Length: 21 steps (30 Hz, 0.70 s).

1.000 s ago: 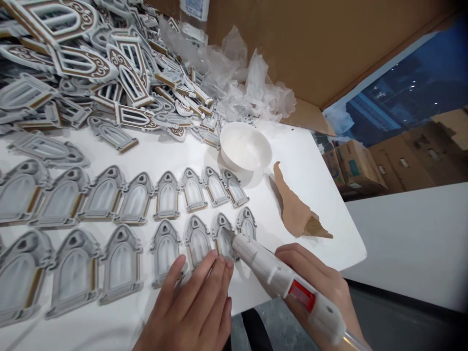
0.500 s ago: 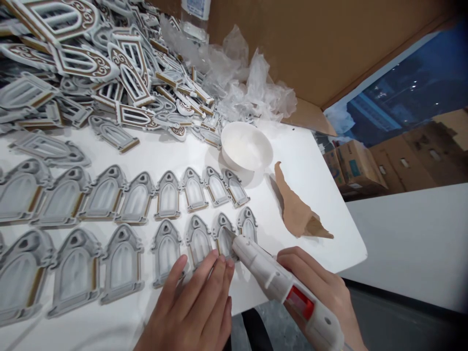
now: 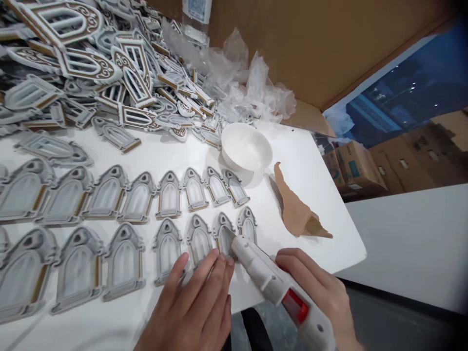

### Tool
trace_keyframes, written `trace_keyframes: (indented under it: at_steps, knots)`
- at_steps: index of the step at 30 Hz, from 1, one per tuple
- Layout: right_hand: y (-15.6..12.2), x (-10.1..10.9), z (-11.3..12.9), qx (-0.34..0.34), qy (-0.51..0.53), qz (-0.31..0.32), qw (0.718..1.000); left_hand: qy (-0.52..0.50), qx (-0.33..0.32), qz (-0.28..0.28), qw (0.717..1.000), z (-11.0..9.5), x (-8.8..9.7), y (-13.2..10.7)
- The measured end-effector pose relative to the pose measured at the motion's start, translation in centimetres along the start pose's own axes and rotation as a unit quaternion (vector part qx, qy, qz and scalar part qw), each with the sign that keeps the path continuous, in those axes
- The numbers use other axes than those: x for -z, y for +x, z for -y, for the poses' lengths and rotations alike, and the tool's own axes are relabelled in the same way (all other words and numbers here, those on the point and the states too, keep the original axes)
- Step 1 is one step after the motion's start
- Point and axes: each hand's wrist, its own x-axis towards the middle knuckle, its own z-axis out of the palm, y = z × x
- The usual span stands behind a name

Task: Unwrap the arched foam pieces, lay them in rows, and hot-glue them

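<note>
Your right hand [image 3: 316,290] is wrapped around the grip of a white hot glue gun [image 3: 268,280] with a red trigger. The fingers are curled along its side. The gun slants up and to the left, and its metal nozzle rests on the upper part of a small grey arched window cutout [image 3: 221,233]. That cutout lies close to the near edge of the desk [image 3: 310,165], second from the right in the nearer row.

Your left hand [image 3: 199,304] lies flat with the fingers stretched out and held side by side. Its fingertips [image 3: 219,258] press at the bottom edge of the same cutout, just beside the gun's barrel.

Two rows of matching cutouts [image 3: 139,197] run along the desk from its left edge towards the right, face up and nearly touching one another. A loose pile of window cutouts [image 3: 98,63], some with brown scrollwork, fills the far left corner.

A white bowl [image 3: 246,146] stands just beyond the right end of the farther row. A torn brown paper scrap [image 3: 294,209] lies near the right edge, between the bowl and your right hand. Crumpled clear plastic film [image 3: 256,92] sits at the far edge against a cardboard wall [image 3: 310,44]. Cardboard boxes [image 3: 354,168] show beyond the desk's right edge.
</note>
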Motion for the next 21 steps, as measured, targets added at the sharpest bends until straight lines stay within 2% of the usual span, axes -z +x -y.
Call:
trace_keyframes:
  at_steps: [3, 5, 11, 21]
  knots:
    - [-0.5, -0.8, 0.2, 0.044, -0.044, -0.079, 0.995, -0.007, -0.007, -0.002, 1.0, 0.1, 0.1, 0.0]
    - [-0.7, -1.2, 0.2, 0.079, -0.073, -0.101, 0.989, -0.012, -0.006, 0.004, 1.0, 0.1, 0.1, 0.0]
    - [-0.5, -1.5, 0.4, 0.094, -0.076, -0.101, 0.988, -0.014, -0.012, -0.005, 1.0, 0.3, 0.0, -0.1]
    - [-1.3, -3.4, -0.5, 0.106, -0.054, -0.177, 0.977, -0.001, -0.023, 0.01, 1.0, 0.3, -0.2, -0.1]
